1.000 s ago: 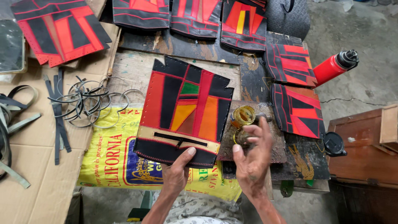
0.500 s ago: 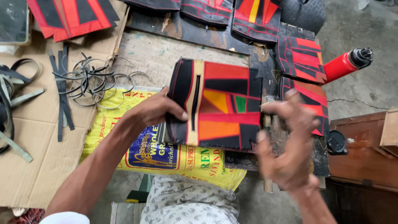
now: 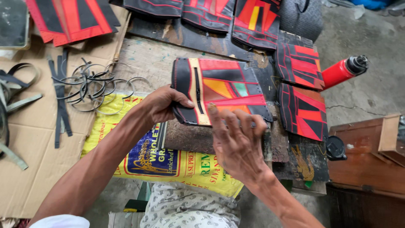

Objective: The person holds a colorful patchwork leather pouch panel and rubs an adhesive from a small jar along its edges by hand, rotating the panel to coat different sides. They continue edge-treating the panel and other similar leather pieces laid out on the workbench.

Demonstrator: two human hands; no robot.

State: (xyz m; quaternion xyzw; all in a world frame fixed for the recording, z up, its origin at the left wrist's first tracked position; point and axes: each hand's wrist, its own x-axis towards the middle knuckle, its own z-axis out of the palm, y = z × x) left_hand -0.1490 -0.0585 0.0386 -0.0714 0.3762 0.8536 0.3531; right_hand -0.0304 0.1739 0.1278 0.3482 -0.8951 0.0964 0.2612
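Gripping the patchwork pouch at its black left edge, the left hand has thumb on top and the other fingers curled under, pinching that edge. Pouch is red, black and orange panels with one green patch, a tan strip with a dark zipper slit running down it near the left side. It lies flat at centre of the worn wooden surface, about 12 o'clock from both hands.

Right hand sits at the pouch's 6 o'clock edge, fingers spread and pointing up, tips over the lower border; whether they press or only hover, cannot tell.

Around it:
- 3 o'clock of pouch: two more red-and-black panels, stacked one above the other, just beside it.
- 12 o'clock: row of similar panels along the far edge.
- 2 o'clock, well apart: red bottle with black cap lying on the concrete floor.
- 9 o'clock: tangle of metal wire rings, and dark straps on cardboard.
- 10 o'clock, far: more red-black sheets.
- 7 o'clock, under the left forearm: yellow printed sack draped over the near edge.
- 4 o'clock: small black round lid, next to a brown wooden box.

Patterned trousers visible at bottom.
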